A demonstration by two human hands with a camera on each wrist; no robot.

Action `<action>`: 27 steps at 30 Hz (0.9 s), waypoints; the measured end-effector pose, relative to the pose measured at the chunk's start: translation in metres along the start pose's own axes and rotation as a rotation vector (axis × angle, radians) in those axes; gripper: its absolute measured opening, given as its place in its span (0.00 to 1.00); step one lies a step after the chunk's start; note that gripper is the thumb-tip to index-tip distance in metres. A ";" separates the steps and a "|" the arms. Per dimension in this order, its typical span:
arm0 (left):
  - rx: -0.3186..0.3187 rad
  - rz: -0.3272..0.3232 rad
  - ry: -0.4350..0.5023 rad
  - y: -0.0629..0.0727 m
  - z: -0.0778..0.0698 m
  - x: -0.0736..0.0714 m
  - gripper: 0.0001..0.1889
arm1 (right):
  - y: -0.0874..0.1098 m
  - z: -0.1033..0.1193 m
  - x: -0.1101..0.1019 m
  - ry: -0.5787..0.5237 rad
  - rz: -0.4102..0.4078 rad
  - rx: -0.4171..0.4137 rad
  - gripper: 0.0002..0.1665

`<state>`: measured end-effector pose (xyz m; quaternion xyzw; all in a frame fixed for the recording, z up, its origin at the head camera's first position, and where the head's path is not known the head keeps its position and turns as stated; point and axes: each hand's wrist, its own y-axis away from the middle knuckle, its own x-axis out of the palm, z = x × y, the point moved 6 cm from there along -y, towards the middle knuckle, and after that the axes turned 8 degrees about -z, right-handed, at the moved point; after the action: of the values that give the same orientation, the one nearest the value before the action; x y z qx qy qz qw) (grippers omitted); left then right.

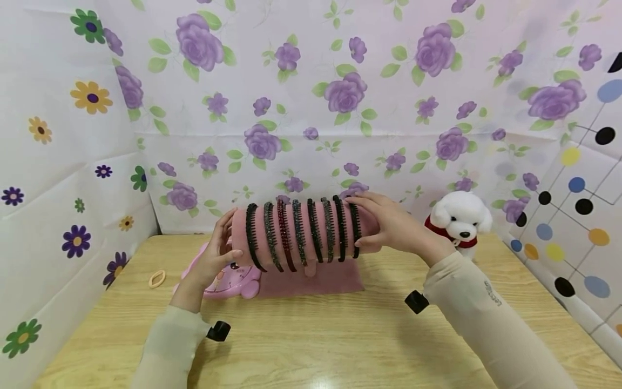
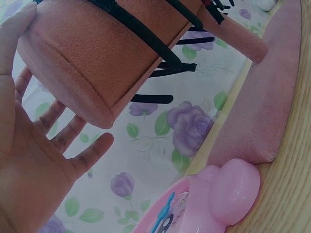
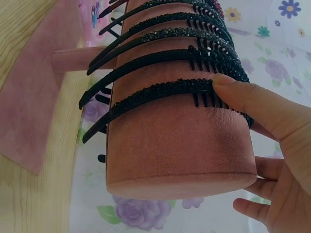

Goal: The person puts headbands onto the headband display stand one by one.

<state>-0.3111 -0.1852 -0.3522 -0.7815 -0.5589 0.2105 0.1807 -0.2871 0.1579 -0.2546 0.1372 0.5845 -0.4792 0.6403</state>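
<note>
A pink plush headband stand (image 1: 286,233) has a padded cylinder on a short post above a flat base (image 2: 257,111). Several sparkly toothed headbands circle the cylinder, mostly black or dark, one red (image 1: 285,236). My left hand (image 1: 214,254) holds the cylinder's left end, thumb in front and fingers behind; the little finger is apart from it in the left wrist view. At the other end, my right hand (image 1: 389,224) pinches the rightmost black headband (image 3: 160,94), its thumb (image 3: 231,87) on the toothed part. Some of the right fingers are hidden behind the cylinder.
A pink cartoon clock-like item (image 1: 235,281) lies behind my left wrist, beside the stand's base. A wooden ring-shaped piece (image 1: 157,279) is at the left of the wooden table (image 1: 311,335). A white plush dog (image 1: 460,219) with a red scarf sits at the right back.
</note>
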 end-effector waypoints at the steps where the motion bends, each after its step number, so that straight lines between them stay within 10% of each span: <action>1: 0.000 -0.002 -0.004 0.000 0.000 -0.001 0.43 | 0.001 0.000 0.001 -0.002 -0.002 0.002 0.51; 27: -0.096 0.027 -0.464 0.005 -0.016 -0.013 0.47 | 0.044 -0.044 0.008 -0.014 -0.080 0.125 0.54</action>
<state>-0.3022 -0.1998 -0.3396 -0.7272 -0.5843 0.3602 0.0072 -0.2812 0.2096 -0.2908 0.1499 0.5538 -0.5411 0.6149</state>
